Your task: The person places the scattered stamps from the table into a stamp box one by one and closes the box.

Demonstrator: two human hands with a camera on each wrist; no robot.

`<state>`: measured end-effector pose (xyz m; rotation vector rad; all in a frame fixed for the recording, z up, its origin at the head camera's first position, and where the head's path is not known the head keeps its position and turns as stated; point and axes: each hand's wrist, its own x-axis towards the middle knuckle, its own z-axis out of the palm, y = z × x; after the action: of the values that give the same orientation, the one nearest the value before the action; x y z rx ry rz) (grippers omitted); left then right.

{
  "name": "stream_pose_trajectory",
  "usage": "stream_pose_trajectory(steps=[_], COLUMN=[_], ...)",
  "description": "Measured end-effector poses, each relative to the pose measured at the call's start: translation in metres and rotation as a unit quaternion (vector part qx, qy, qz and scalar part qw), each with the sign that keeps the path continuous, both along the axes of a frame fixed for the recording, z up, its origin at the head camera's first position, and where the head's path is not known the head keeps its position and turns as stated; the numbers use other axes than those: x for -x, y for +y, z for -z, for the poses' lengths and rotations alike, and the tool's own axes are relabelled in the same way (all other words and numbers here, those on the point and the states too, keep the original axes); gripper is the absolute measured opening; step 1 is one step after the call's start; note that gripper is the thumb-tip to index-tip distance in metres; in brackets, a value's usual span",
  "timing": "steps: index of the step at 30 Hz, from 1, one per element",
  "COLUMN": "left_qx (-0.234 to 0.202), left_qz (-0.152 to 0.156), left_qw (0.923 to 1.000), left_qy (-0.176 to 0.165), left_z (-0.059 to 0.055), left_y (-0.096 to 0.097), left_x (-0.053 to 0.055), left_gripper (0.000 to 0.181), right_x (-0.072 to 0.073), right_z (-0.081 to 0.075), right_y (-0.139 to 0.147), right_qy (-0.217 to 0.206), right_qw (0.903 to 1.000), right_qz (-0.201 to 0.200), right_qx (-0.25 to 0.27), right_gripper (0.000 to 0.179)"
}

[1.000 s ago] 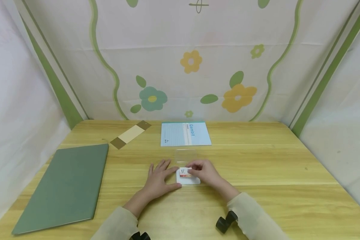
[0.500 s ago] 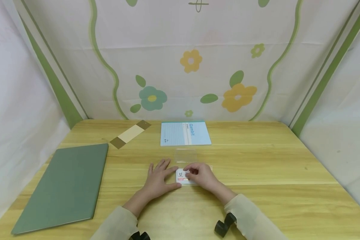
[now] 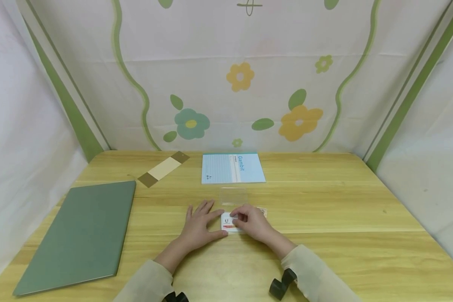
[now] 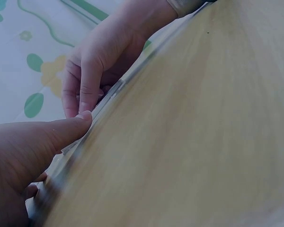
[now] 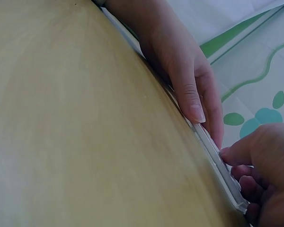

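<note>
In the head view a small white card [image 3: 226, 226] with a dark U mark and a red strip lies on a thin, flat clear case [image 5: 222, 175], whose edge shows in the right wrist view. My right hand [image 3: 253, 222] bends over the card, thumb and forefinger pinching its right part, which the fingers hide. My left hand [image 3: 201, 228] rests on the table with fingers spread, forefinger and thumb tips touching the left corners of the case. Behind my right hand a printed corner of another card [image 3: 263, 211] peeks out.
A clear plastic cover [image 3: 233, 196] lies just beyond the hands, with a light blue notebook [image 3: 226, 168] behind it. A brown and cream strip [image 3: 164, 169] lies at the back left. A large green folder [image 3: 83, 235] occupies the left of the wooden table [image 3: 324, 260].
My right hand has brought the small white card slightly left and down, flat onto the case. A printed card corner now shows behind that hand. My left hand stays put.
</note>
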<state>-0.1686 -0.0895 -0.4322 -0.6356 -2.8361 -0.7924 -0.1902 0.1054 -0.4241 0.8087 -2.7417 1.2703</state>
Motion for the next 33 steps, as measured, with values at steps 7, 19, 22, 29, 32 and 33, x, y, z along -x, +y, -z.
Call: stream_pose_trajectory(steps=[7,19,22,29,32,33], left_qx=[-0.001,-0.006,-0.007,-0.008,-0.008,-0.007], left_qz=[0.002,0.003,0.004,0.007,0.009,0.009], left_qw=[1.0,1.0,1.0,0.9999,0.9999,0.9999], left_qy=[0.004,0.002,-0.001,-0.005,-0.007,-0.007], left_z=[0.0,0.0,-0.001,-0.002,-0.002,-0.001], left_y=[-0.001,0.0,0.0,0.0,0.0,0.0], left_x=[0.0,-0.001,-0.001,-0.002,-0.002,-0.002], left_gripper=[0.061,0.062,0.062,0.062,0.062,0.063], right_x=[-0.001,0.007,0.01,0.016,0.018,0.018], right_z=[-0.01,-0.044,-0.039,-0.021,-0.009,-0.006], right_y=[0.0,0.036,0.049,0.069,0.074,0.075], right_qy=[-0.009,-0.028,-0.041,-0.078,-0.085,-0.081], right_qw=[1.0,0.9967,0.9945,0.9866,0.9845,0.9845], right_qz=[-0.002,0.063,0.079,0.113,0.129,0.136], right_qx=[-0.002,0.042,0.057,0.088,0.084,0.075], right_gripper=[0.013,0.019,0.02,0.022,0.019,0.018])
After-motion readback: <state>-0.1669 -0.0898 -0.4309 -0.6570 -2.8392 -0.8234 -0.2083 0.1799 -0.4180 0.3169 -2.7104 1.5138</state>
